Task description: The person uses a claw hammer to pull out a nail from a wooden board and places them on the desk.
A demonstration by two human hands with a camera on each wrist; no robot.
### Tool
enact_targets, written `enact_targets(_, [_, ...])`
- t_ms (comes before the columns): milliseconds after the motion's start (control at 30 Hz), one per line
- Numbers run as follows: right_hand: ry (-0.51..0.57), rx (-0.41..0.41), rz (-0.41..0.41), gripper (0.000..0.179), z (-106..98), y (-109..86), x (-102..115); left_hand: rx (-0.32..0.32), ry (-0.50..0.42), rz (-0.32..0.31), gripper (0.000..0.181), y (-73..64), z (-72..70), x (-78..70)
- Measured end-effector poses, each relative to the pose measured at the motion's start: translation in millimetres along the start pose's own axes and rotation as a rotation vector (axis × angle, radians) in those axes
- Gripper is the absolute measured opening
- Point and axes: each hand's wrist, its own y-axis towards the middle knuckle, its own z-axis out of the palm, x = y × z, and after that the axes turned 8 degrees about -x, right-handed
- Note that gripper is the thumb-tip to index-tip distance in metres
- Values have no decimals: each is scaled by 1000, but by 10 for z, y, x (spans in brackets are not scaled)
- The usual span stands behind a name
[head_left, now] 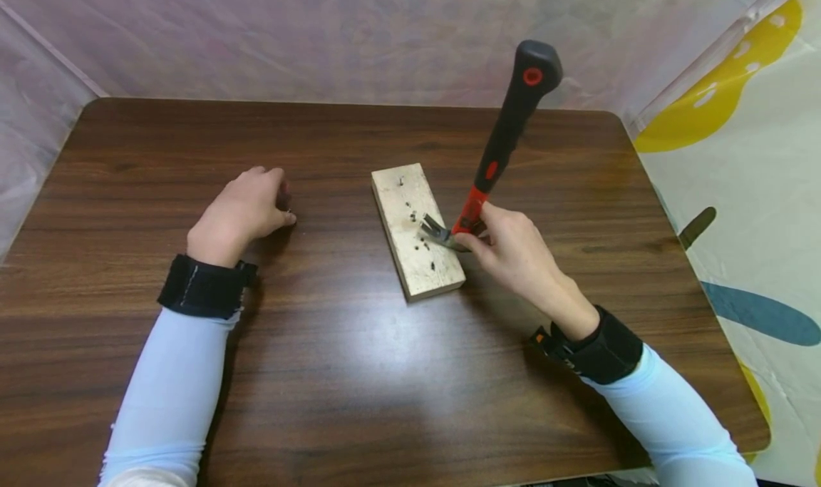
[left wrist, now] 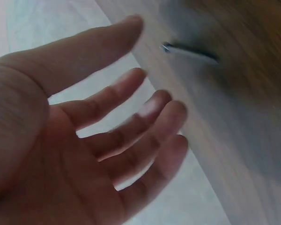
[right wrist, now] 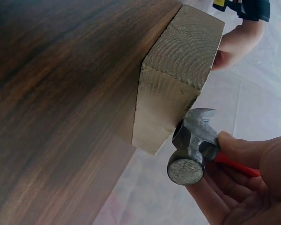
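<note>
My right hand (head_left: 522, 259) grips a claw hammer (head_left: 507, 130) low on its red neck, close to the metal head. The black handle points up and away, and the claw lies at the top face of a pale wooden block (head_left: 410, 223). Several small dark nails or holes dot that face; which is which is hard to tell. In the right wrist view the round striking face (right wrist: 186, 171) points toward the camera. Off to the left, my left hand (head_left: 240, 212) hovers low over the table with fingers loosely bent, holding nothing. A single nail (left wrist: 192, 53) lies on the tabletop beyond its fingertips.
The brown wood-grain table (head_left: 308, 380) carries the block near its middle. Behind it hangs a pale sheet (head_left: 308, 38), and a patterned cloth (head_left: 757, 223) covers the right side. Each wrist wears a black strap (head_left: 205, 287).
</note>
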Motion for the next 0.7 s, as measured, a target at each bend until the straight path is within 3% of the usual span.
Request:
enact_targets(133, [0,-9,-9,19,1,1,2,-29,-14,106,46,-12,-2,-150])
enact_targets(400, [-42,-9,-7,18,27,27,-3,-119,-125,422,38,2,192,-442])
enact_targets(533, [-64,-5,-9,17,38,47,-5,-154,-131,489,44,18,329,-541])
enact_targets(700, [-75,-3,-18,16,48,77,-7,-208,-128,520,52,34,452,-613])
